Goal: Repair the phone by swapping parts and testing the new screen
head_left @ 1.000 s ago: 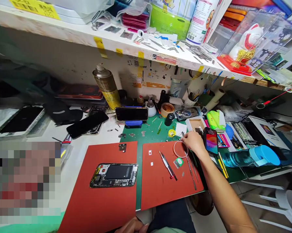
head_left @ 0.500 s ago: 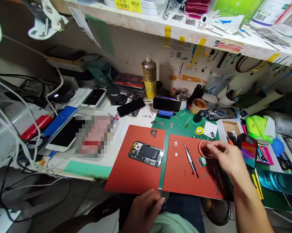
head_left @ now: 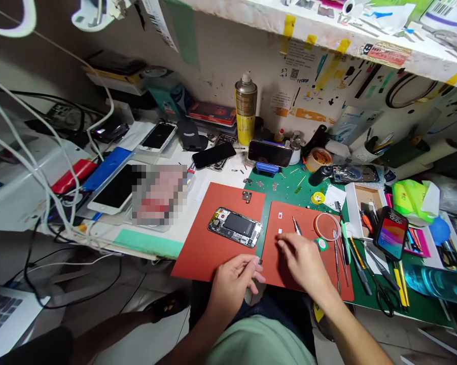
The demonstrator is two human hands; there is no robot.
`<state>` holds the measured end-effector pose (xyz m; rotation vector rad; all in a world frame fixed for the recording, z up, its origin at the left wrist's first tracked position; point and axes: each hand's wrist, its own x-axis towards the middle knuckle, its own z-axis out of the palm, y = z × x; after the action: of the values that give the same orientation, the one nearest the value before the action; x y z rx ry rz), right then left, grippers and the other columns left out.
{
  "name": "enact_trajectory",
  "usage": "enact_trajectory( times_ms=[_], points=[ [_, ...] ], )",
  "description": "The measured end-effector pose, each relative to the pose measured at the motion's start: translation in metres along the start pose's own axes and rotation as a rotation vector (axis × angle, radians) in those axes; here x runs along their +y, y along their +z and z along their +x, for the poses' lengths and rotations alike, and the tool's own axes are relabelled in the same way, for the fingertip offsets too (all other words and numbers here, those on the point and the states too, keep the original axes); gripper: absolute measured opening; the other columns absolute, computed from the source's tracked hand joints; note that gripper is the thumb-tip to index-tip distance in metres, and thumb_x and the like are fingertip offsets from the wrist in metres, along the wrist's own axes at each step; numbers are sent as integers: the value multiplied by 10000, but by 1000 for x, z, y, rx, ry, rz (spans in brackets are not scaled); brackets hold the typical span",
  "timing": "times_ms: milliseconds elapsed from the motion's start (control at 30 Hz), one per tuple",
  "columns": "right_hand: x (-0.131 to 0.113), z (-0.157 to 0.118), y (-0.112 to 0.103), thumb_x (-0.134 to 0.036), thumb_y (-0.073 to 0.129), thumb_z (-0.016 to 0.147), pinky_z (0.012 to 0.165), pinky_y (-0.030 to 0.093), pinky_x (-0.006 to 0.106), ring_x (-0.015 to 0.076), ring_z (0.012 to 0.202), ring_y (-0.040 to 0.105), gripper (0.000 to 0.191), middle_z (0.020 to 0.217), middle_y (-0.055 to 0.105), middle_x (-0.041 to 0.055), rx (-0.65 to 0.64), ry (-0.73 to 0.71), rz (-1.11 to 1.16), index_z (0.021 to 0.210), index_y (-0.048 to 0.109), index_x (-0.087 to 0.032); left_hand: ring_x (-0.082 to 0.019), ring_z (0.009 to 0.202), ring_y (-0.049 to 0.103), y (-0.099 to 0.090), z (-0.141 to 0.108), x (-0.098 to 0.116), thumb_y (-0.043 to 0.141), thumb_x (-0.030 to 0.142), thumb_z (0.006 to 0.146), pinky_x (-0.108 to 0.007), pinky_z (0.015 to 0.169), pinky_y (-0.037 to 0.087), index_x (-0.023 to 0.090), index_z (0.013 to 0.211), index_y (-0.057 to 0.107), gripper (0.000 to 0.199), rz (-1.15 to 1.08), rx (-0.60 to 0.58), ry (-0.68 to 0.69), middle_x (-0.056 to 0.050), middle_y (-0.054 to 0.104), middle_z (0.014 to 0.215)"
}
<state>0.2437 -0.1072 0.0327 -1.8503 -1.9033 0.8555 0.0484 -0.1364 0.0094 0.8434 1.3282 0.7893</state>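
The opened phone (head_left: pixel 236 227), with its battery and circuit board exposed, lies on the left red mat (head_left: pixel 203 263). Below it, my left hand (head_left: pixel 230 284) is raised near the mat's front edge, thumb and forefinger pinched together. A tiny dark piece shows at those fingertips, too small to name. My right hand (head_left: pixel 302 261) hovers over the right red mat (head_left: pixel 268 248), fingers curved and slightly apart, with nothing visible in them. It partly covers a screwdriver (head_left: pixel 296 226). Two small white pieces sit just beyond, and a tape ring (head_left: pixel 327 226) lies to the right.
Tweezers (head_left: pixel 337 263), black scissors (head_left: pixel 388 299) and several pens lie at the right. A lit phone (head_left: pixel 391 233) leans near a small box. Behind stand a spray can (head_left: pixel 246 109) and a propped phone (head_left: pixel 270 153). White cables (head_left: pixel 30 167) hang at left.
My right hand has moved left from the tape ring to over the screwdriver. My left hand has risen from the lap toward the mats. The view has tilted downward.
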Motion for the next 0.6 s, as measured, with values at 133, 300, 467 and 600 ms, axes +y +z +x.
enact_trajectory(
  times_ms=[133, 300, 467, 600],
  points=[
    [12, 24, 4, -121, 458, 1026, 746, 460, 321, 252, 873, 698, 277, 1096, 689, 156, 75, 53, -142, 1108, 720, -163, -180, 516, 704, -2, 0, 10, 813, 559, 796, -264, 500, 553, 113, 894, 748, 462, -146, 62, -80, -111, 774, 765],
    [9, 28, 10, -61, 468, 966, 693, 411, 314, 237, 813, 667, 259, 1010, 673, 135, 71, 43, -177, 1003, 704, -162, -196, 606, 737, -5, -1, 8, 843, 528, 781, -253, 518, 551, 112, 905, 747, 445, -251, 115, -92, -102, 767, 783],
    [8, 22, 11, -139, 447, 1005, 797, 474, 351, 283, 953, 699, 260, 1065, 730, 147, 80, 8, -38, 1069, 697, -169, -201, 643, 738, -6, -2, 6, 844, 511, 787, -272, 542, 566, 118, 927, 725, 434, -309, 117, -92, -102, 766, 809],
    [9, 4, 11, -325, 486, 1063, 831, 541, 352, 250, 919, 721, 259, 1016, 755, 102, 71, -1, 153, 1037, 712, -203, -211, 653, 749, -6, -4, 10, 855, 462, 793, -271, 546, 560, 124, 919, 700, 392, -363, 105, -113, -115, 775, 824]
  ],
)
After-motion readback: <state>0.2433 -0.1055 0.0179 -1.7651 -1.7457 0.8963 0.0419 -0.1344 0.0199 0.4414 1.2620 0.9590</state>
